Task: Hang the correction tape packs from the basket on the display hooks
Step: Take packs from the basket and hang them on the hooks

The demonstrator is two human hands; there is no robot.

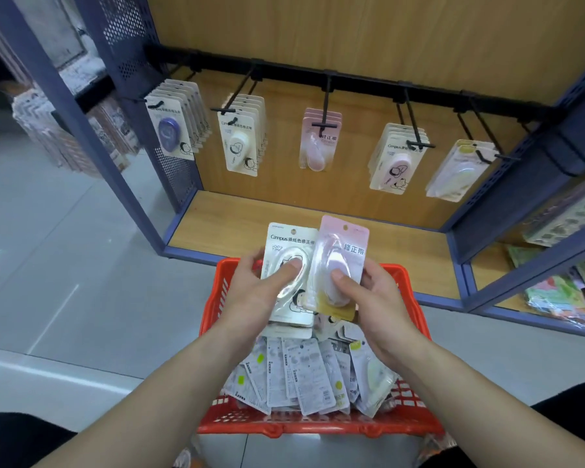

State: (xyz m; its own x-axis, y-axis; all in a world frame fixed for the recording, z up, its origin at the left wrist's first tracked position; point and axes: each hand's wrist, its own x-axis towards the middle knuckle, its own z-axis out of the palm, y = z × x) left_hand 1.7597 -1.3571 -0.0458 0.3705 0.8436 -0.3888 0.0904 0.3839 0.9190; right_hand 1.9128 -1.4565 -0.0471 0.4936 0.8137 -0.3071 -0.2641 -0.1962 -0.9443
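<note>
Basket [318,430], red plastic lattice, stands nearest the person and serves as reference. A loose heap of correction tape packs [304,376] lies inside it, mostly back side up. Over the basket's far half both hands are occupied. The left hand [250,288] grips a white pack [289,244], thumb pressed on its clear blister. The right hand [375,298] grips a pink pack [347,244] likewise, its edge overlapping the white one. Each held pack is upright, its punched hole uppermost and uncovered.

Assessment: the packs appear light, thin card backing under a rigid blister. The card likely flexes and the glossy blister may slip, so hold is best taken low on the card edges, leaving the hole free for the hook.

Beyond the basket lies a level wooden shelf board [284,217] inside a blue metal frame [507,204]. Above and behind the board, a black rail [362,81] carries a row of hooks [325,103] against a wooden back panel [352,35]. Hanging white packs [240,143] sit beyond the basket's left side, hanging pink packs [318,143] straight beyond it. Grey floor [65,231] extends left of the basket.
</note>
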